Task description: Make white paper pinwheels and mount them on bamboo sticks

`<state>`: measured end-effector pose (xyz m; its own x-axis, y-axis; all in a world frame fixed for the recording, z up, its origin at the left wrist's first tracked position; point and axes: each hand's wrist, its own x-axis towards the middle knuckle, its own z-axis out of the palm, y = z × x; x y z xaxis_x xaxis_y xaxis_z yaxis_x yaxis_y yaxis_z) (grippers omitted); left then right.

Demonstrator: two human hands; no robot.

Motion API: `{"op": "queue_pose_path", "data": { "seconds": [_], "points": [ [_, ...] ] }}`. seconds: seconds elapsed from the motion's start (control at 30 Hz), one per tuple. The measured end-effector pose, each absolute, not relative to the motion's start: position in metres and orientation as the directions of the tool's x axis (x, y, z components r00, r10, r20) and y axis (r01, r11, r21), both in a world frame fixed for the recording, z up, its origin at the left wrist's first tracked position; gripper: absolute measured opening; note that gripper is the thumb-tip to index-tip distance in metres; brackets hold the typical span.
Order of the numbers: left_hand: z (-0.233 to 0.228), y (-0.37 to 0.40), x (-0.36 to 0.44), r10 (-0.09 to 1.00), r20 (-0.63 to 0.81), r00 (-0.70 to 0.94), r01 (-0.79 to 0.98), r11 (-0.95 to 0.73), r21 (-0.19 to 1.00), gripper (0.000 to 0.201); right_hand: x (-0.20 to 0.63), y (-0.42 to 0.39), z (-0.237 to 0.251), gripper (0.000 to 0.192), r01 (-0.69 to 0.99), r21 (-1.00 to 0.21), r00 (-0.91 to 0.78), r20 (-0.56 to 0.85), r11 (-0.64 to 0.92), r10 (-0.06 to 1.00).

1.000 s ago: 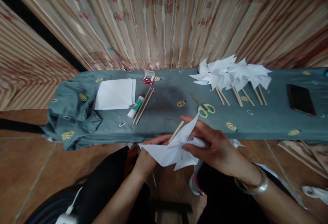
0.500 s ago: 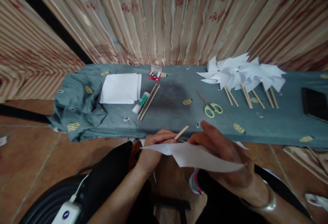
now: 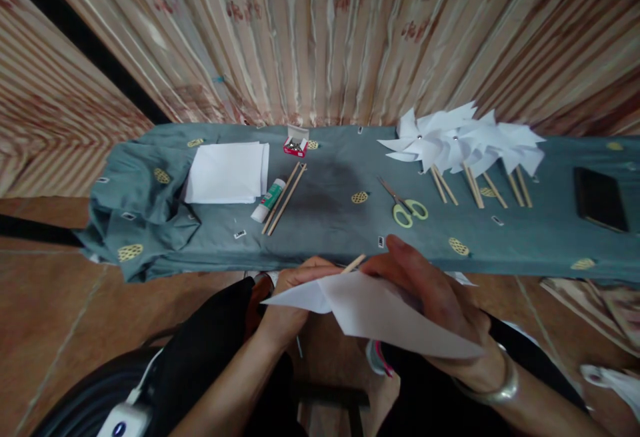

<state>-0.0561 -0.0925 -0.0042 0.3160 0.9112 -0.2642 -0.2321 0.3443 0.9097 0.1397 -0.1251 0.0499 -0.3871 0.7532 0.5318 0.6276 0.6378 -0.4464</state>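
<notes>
Paper is lying flatter in your hands now than it was 1 second ago, when its folded points were standing up toward you; since half a second ago it has tilted so its long edge slopes down toward your right wrist. You are holding it just in front of the near edge of the table, above your lap. Your left hand is closed around the wooden stick, whose tip is poking out above the sheet, much as it was half a second ago. Your right hand is lying partly under the sheet with its fingers curled over the top by the stick; how firmly it is pinching, you cannot tell from this view. A silver bangle is sitting on that wrist.

On the grey-green cloth, everything is staying where it was: the stack of white sheets, the glue stick beside 2 loose sticks, the small red box, the green-handled scissors, the finished pinwheels and the dark phone. Only your head has shifted slightly, nudging the whole view.
</notes>
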Motion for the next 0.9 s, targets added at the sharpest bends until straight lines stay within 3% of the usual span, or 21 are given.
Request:
{"op": "queue_pose_path", "data": {
  "seconds": [0.6, 0.77, 0.9],
  "points": [
    [-0.0012, -0.0916, -0.056, 0.905, -0.283, 0.317, -0.175, 0.349, 0.92, 0.019, 0.1423, -0.1263, 0.0515, 0.074, 0.661, -0.435, -0.388, 0.5, 0.612, 0.774],
    [-0.0047, -0.0925, -0.058, 0.915, -0.25, 0.318, -0.156, 0.31, 0.938, 0.017, 0.1436, -0.1287, 0.0458, 0.076, 0.605, -0.558, -0.373, 0.432, 0.568, 0.821],
    [-0.0046, -0.0921, -0.0585, 0.931, -0.211, 0.298, -0.137, 0.26, 0.956, 0.017, 0.1354, -0.1267, 0.0464, 0.057, 0.597, -0.641, -0.248, 0.426, 0.484, 0.87]
  ]
}}
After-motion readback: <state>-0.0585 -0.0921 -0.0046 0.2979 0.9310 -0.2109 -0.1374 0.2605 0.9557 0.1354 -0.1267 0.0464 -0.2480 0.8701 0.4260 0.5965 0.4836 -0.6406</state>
